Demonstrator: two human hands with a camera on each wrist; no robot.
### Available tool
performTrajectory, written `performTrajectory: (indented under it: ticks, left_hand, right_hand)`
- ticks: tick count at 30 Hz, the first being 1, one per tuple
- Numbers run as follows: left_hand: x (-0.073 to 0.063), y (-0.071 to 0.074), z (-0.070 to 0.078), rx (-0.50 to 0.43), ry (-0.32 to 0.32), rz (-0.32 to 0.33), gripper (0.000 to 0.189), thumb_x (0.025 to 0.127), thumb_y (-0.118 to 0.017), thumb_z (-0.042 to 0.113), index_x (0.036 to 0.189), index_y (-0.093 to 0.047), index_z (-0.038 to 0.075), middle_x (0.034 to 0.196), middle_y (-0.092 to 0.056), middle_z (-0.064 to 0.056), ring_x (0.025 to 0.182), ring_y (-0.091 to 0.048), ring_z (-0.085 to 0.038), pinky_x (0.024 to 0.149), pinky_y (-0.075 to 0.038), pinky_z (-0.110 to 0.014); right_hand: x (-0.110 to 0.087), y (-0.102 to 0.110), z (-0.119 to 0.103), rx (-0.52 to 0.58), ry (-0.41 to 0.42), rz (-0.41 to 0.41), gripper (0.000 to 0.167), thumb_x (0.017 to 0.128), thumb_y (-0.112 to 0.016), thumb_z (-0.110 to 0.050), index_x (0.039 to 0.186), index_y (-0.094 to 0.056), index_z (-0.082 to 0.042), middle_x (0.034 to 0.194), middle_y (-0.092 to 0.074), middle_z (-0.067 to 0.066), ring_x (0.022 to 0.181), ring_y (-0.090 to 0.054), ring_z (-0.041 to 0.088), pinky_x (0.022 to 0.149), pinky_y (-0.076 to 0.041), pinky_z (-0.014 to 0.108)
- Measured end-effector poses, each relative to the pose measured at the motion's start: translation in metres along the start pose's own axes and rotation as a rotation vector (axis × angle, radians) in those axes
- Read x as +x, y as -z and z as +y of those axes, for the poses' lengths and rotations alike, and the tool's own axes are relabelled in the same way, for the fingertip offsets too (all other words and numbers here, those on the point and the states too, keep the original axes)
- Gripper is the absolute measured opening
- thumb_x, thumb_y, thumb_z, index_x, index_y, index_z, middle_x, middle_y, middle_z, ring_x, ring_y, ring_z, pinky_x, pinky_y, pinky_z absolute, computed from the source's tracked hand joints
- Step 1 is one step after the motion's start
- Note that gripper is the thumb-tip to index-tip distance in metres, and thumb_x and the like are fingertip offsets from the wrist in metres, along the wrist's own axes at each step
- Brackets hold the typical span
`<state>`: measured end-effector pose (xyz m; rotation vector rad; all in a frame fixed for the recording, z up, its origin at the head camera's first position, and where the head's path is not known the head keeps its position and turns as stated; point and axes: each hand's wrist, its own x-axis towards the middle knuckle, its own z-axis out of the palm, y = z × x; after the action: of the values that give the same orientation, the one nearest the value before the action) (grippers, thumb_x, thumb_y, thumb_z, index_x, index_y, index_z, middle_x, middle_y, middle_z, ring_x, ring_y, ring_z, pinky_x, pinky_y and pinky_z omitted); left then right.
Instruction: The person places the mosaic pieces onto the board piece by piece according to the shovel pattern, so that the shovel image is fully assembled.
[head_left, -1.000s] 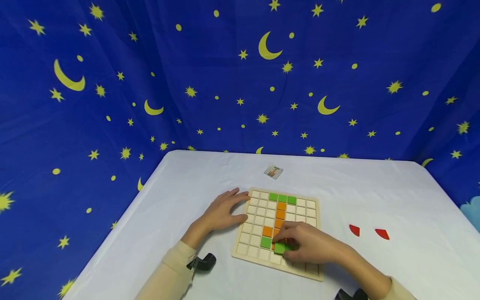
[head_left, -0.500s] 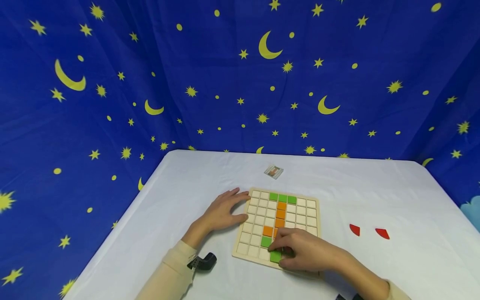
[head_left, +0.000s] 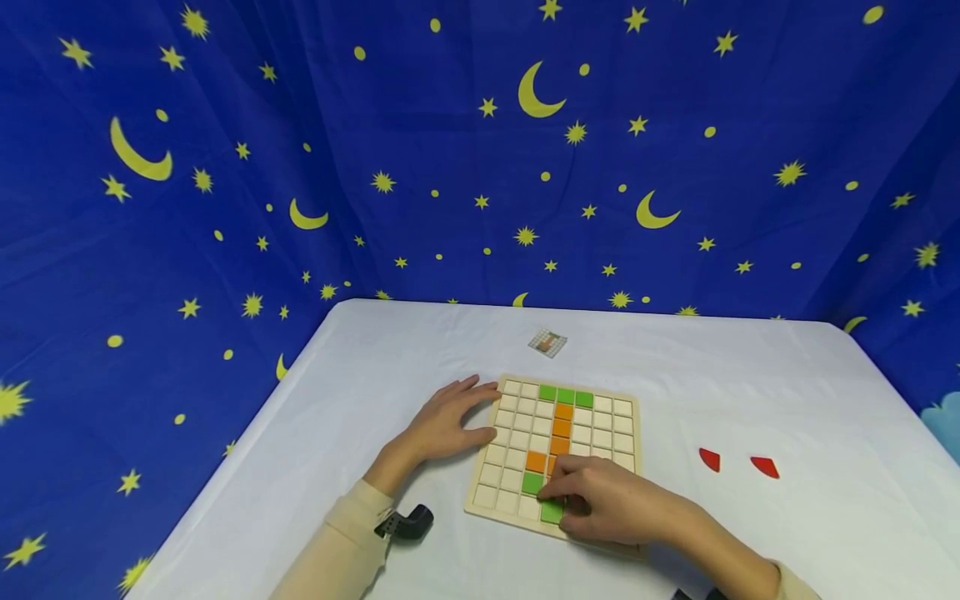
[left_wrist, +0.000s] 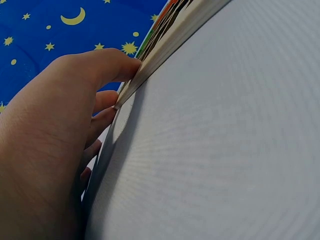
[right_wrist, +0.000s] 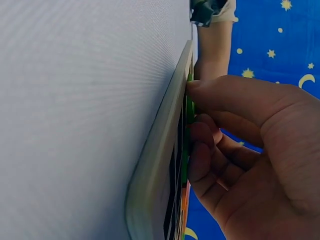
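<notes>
A square wooden grid board (head_left: 485, 497) lies on the white table. My left hand (head_left: 447, 422) rests at its left edge, fingers spread and relaxed; in the left wrist view the thumb touches the board's side. My right hand (head_left: 615, 497) is over the lower right part, its thumb and curled fingers on a green tile (head_left: 551, 511) in the bottom row. The right wrist view shows the thumb at that tile's edge. Green tiles (head_left: 566, 396) fill part of the top row, with orange tiles (head_left: 562, 427) in a column below. The right hand hides the board's lower right squares.
Two red quarter-round pieces (head_left: 764, 467) lie to the right of the board. Behind it is a small pattern card (head_left: 547, 342). A blue curtain (head_left: 420, 150) with stars and moons hangs beyond the table (head_left: 390, 358).
My right hand moved the green tile slightly toward the front left, down to the bottom row, then stayed nearly still. My left hand has not moved.
</notes>
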<state>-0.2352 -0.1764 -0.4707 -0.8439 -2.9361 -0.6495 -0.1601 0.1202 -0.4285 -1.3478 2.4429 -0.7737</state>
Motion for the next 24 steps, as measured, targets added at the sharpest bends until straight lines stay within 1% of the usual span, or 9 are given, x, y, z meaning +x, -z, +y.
performTrajectory:
  ticks: [3, 10, 15, 24]
  left_hand:
    - [-0.0005, 0.0007, 0.0009, -0.005, -0.007, 0.008, 0.061, 0.087, -0.059, 0.054, 0.142, -0.049, 0.028, 0.149, -0.038, 0.013, 0.142, -0.021, -0.018, 0.114, -0.016, -0.042]
    - [-0.0008, 0.0022, 0.0024, -0.011, -0.002, 0.011, 0.061, 0.087, -0.060, 0.053, 0.142, -0.049, 0.028, 0.149, -0.038, 0.012, 0.142, -0.022, -0.018, 0.113, -0.016, -0.042]
    - [-0.0016, 0.0029, 0.0031, -0.024, -0.011, 0.017, 0.060, 0.088, -0.060, 0.052, 0.141, -0.050, 0.027, 0.149, -0.039, 0.010, 0.142, -0.023, -0.021, 0.113, -0.017, -0.046]
    - [0.0000, 0.0018, 0.0022, -0.008, 0.012, -0.001, 0.062, 0.087, -0.058, 0.055, 0.143, -0.047, 0.030, 0.150, -0.036, 0.014, 0.143, -0.020, -0.016, 0.113, -0.016, -0.043]
  right_hand:
    - [0.0005, -0.0001, -0.0002, 0.003, 0.005, -0.005, 0.030, 0.082, -0.073, -0.022, 0.112, -0.072, -0.025, 0.093, -0.054, -0.016, 0.072, -0.049, 0.000, 0.059, -0.043, 0.017]
    - [0.0001, -0.0009, -0.0001, 0.001, 0.023, 0.013, 0.027, 0.082, -0.073, -0.021, 0.109, -0.073, -0.024, 0.093, -0.054, -0.016, 0.073, -0.050, 0.001, 0.060, -0.043, 0.016]
    - [0.0001, -0.0015, -0.0004, 0.000, 0.014, 0.017, 0.027, 0.083, -0.073, -0.022, 0.110, -0.073, -0.024, 0.094, -0.054, -0.017, 0.073, -0.050, 0.001, 0.060, -0.043, 0.016]
    - [-0.0008, 0.0002, -0.0014, 0.004, 0.002, 0.009, 0.026, 0.083, -0.072, -0.022, 0.108, -0.073, -0.024, 0.094, -0.055, -0.017, 0.074, -0.051, 0.001, 0.061, -0.044, 0.016]
